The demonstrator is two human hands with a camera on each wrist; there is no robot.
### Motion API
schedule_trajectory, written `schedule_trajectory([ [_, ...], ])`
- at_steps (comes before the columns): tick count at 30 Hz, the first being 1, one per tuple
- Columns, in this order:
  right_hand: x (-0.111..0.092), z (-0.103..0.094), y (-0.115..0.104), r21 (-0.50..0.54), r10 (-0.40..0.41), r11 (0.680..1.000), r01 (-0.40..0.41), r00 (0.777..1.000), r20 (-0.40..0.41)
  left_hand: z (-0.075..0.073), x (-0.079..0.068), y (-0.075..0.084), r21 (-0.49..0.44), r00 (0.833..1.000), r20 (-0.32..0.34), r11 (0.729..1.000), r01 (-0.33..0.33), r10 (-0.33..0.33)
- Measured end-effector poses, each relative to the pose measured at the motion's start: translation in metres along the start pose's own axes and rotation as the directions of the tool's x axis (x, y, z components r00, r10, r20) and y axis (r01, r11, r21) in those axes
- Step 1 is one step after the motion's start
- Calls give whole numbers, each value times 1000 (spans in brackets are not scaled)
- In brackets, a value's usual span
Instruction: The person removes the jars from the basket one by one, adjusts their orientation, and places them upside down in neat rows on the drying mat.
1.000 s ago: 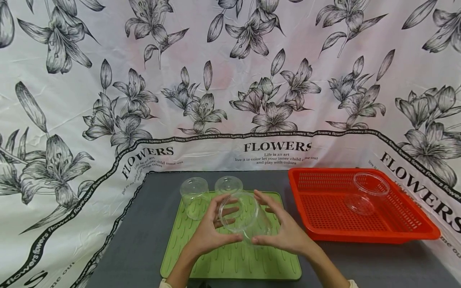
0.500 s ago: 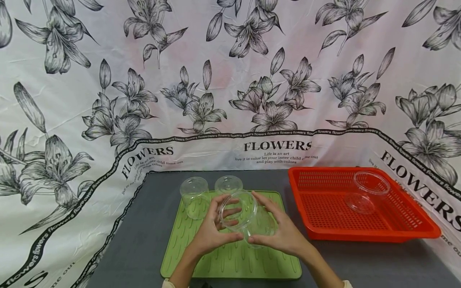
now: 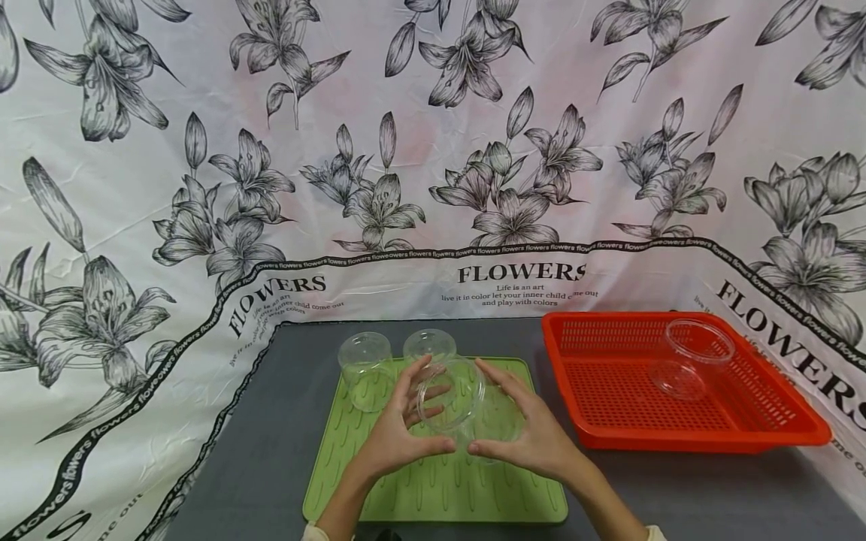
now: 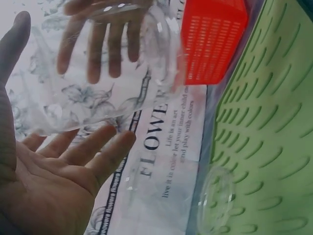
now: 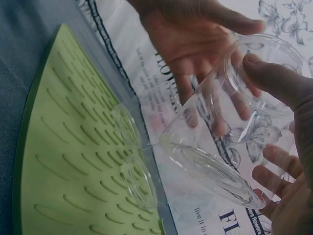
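A clear plastic cup (image 3: 467, 406) is held tilted above the green ridged mat (image 3: 467, 500), its wide mouth toward the left hand. My right hand (image 3: 531, 436) grips it; in the right wrist view the thumb lies near the rim of the cup (image 5: 210, 125). My left hand (image 3: 402, 436) is spread beside the mouth, thumb apart from the straight fingers. In the left wrist view its palm (image 4: 54, 181) faces the cup (image 4: 93, 105), and the right fingers show through the plastic. Two more clear cups, a left one (image 3: 365, 372) and a right one (image 3: 430, 344), stand at the mat's back edge.
A red perforated plastic basket (image 3: 676, 437) sits to the right on the grey table (image 3: 246, 451), with another clear cup (image 3: 700, 344) inside. White cloth with black flower prints (image 3: 392, 293) hangs behind and along both sides.
The held cup has turned and shifted slightly between the hands. Both hands stay almost in place over the mat; the other cups and the basket have not moved.
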State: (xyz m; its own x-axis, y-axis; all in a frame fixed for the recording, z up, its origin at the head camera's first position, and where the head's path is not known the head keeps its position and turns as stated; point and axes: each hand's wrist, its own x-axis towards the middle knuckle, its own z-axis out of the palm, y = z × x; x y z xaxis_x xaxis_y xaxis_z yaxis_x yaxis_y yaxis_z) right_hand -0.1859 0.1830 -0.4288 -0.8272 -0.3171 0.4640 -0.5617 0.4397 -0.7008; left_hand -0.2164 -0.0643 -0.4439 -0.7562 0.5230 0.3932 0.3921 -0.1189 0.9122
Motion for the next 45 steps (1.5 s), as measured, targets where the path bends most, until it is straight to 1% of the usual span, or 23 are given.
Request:
schedule_trajectory([
  [4,-1,1,1,-28,0,1000,0,1000,-9,-3,0,7,121,999,-34,993,-11,15],
  [8,-2,3,2,-50,-14,999,14,1000,-8,-2,2,16,235,998,-58,972,-5,19],
  [11,-2,4,3,-70,-28,997,28,1000,1,0,3,21,300,998,-65,954,4,17],
  [17,-2,8,5,-96,-61,993,62,998,5,3,6,28,392,998,-56,920,4,19],
  [23,-2,11,6,-136,-79,987,81,997,20,5,6,30,490,999,-26,871,-21,39],
  [29,-1,13,4,-185,-103,977,107,994,32,4,6,31,548,999,-5,836,-35,45],
  [35,0,13,1,-229,-118,965,124,992,40,4,5,32,610,999,7,791,-43,49],
  [39,1,14,-1,-254,-127,958,134,991,41,4,5,32,633,998,14,772,-52,56],
  [43,0,15,-2,-276,-128,952,135,991,43,3,4,31,632,998,15,773,-55,58],
  [45,0,16,-2,-277,-128,951,135,991,42,2,4,30,621,998,13,782,-55,60],
])
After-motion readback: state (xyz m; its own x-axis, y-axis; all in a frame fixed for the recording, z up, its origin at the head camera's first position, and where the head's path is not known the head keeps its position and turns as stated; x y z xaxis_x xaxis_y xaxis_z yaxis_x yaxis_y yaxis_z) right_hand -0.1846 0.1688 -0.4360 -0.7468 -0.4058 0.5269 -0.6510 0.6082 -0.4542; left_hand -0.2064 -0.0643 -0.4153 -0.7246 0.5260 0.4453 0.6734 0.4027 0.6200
